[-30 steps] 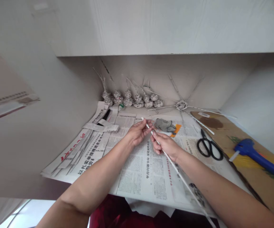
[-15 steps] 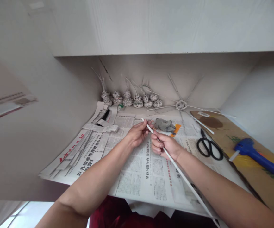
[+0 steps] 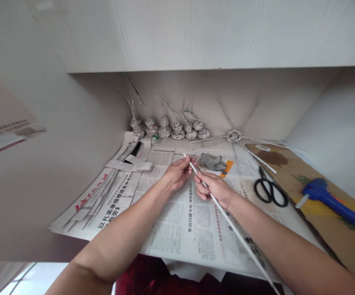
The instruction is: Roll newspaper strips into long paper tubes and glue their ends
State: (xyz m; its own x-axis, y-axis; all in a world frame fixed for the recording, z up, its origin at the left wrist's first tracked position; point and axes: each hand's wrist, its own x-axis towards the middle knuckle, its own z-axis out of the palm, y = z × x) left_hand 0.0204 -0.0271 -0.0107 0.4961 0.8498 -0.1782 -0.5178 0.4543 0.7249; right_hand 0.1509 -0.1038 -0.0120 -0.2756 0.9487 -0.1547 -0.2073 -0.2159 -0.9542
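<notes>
Nearest, a long, thin white stick, apparently rolled paper, slants from the near right to its tip between the hands, above printed newspaper sheets that probably shield the pale worktop. The right hand curls its grip around the stick; just beyond, the left hand's grip pinches it by the tip, two holds that likely keep something so slender steady. Black-handled scissors and a blue glue gun on brown cardboard sit right, presumably for easy reach. Past the hands lies a crumpled grey cloth. Farthest, gourd-shaped woven-paper forms stand in a row, left of a spoked woven-paper piece; whether those forms contain anything cannot be told.
</notes>
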